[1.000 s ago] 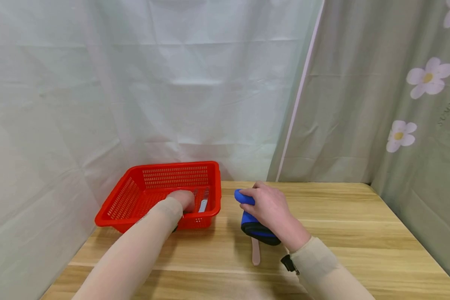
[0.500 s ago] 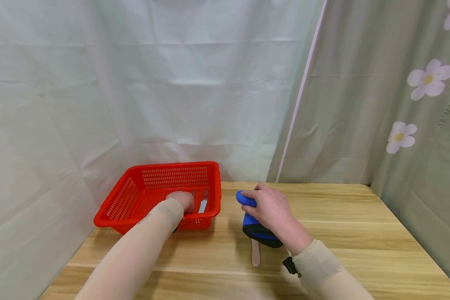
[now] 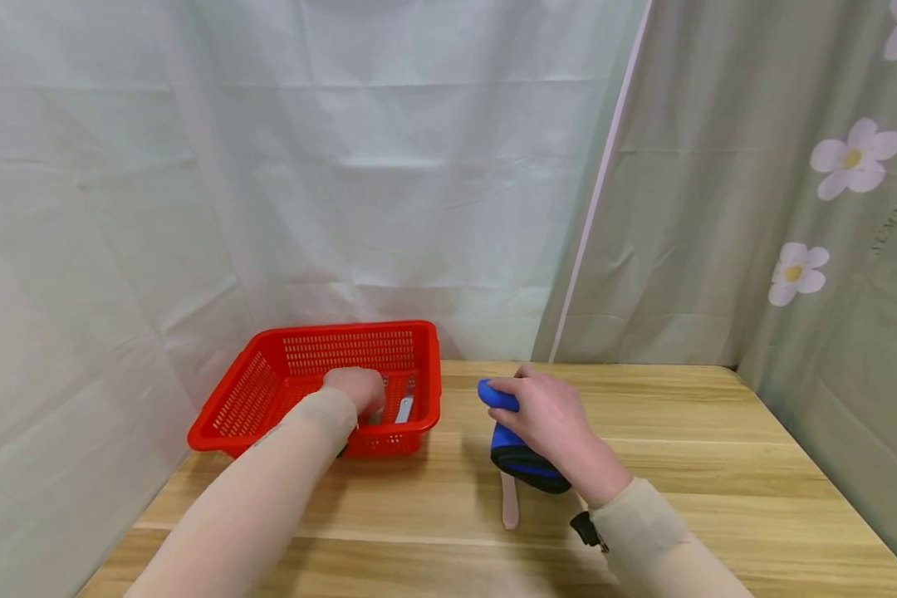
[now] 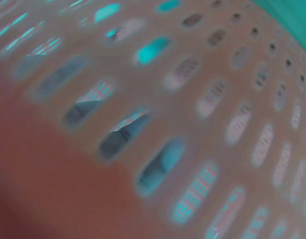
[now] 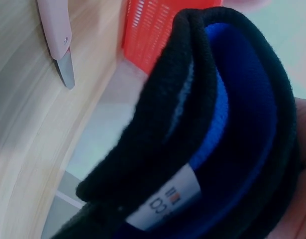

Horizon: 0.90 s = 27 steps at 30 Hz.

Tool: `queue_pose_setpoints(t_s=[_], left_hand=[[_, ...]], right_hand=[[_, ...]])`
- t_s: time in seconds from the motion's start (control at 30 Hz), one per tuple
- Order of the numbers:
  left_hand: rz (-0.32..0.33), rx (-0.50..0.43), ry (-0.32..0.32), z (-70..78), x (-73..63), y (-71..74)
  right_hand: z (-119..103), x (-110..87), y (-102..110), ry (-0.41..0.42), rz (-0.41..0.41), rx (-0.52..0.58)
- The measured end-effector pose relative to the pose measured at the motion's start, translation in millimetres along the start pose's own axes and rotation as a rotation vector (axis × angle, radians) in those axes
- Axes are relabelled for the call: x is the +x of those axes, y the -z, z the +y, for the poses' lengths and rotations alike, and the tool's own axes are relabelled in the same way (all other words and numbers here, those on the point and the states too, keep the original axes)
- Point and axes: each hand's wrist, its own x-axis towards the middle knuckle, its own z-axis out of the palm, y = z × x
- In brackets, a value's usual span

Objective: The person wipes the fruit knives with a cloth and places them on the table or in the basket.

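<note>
My right hand (image 3: 547,415) grips a rolled blue towel (image 3: 502,438) with black edging, thumb and fingers pinching its upper end. In the right wrist view the towel's dark folds and a white label (image 5: 166,199) fill the middle. Under it on the table lies a knife (image 3: 510,502) with a pale pink handle; its short blade shows in the right wrist view. My left hand (image 3: 355,389) reaches down inside the red basket (image 3: 232,340), its fingertips hidden. A white-handled utensil (image 3: 404,409) lies beside it. I cannot tell what the left fingers hold.
The slotted basket wall (image 4: 58,164) fills the left wrist view up close. Light wood table (image 3: 680,465) extends to the right and front. A pale curtain (image 3: 419,208) hangs behind, with a flowered grey curtain (image 3: 852,332) at the right.
My left hand has risen slightly and shifted a little left inside the basket. The right hand has drifted slightly right with the towel; the knife has stayed in place.
</note>
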Motion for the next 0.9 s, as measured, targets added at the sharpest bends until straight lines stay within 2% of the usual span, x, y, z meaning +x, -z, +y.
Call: queue_pose_setpoints(t_s=[0.07, 0.2, 0.3, 0.4, 0.5, 0.9], left_hand=[[-0.002, 0.003, -0.015, -2.8, 0.5, 3.9], [0.005, -0.056, 0.0, -8.8, 3.1, 6.7], [0.039, -0.031, -0.014, -10.4, 3.6, 6.6], [0.1, 0.037, -0.061, -8.7, -0.7, 7.1], [0.164, 0.091, -0.098, -5.4, -7.3, 6.5], [0.336, 0.187, -0.219, 10.3, -45.0, -0.6]], right_hand=[[2, -1.5, 2, -0.001, -0.003, 0.001], [6, -5.5, 5, 0.004, 0.004, -0.009], [9, -8.6, 6, 0.008, 0.016, -0.014], [12, -12.3, 8, 0.008, 0.023, -0.009], [13, -16.4, 11, 0.005, 0.021, -0.004], [15, -32.6, 20, -0.003, 0.004, -0.022]])
